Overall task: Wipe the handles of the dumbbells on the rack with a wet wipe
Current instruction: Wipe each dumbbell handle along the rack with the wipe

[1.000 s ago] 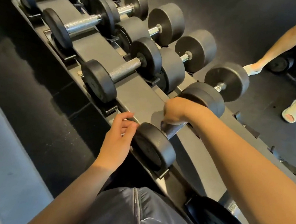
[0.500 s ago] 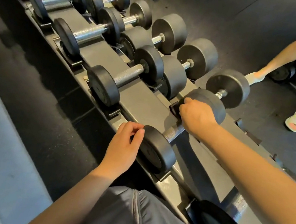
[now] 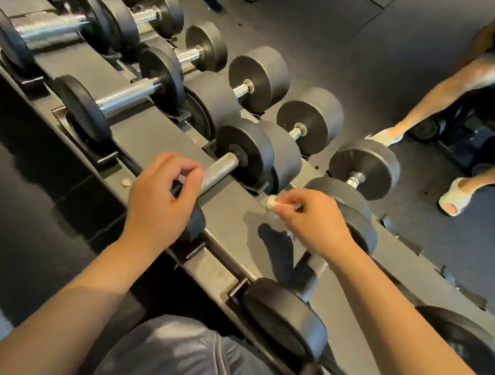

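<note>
Both hands have shifted off the lower dumbbell (image 3: 292, 309): right hand (image 3: 309, 219) pinches the wet wipe (image 3: 271, 202) mid-frame, left hand (image 3: 161, 193), loosely curled, empty, over the next handle (image 3: 219, 172), probably wiped next.

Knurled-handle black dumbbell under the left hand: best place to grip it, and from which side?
Grip the grey knurled metal handle of the black round-headed dumbbell, on the bare stretch between its far head and the left hand. Come from above with the fingers wrapped across the bar: the heads sit in the dark metal rack cradles, so the top side is probably the only free one.
</note>
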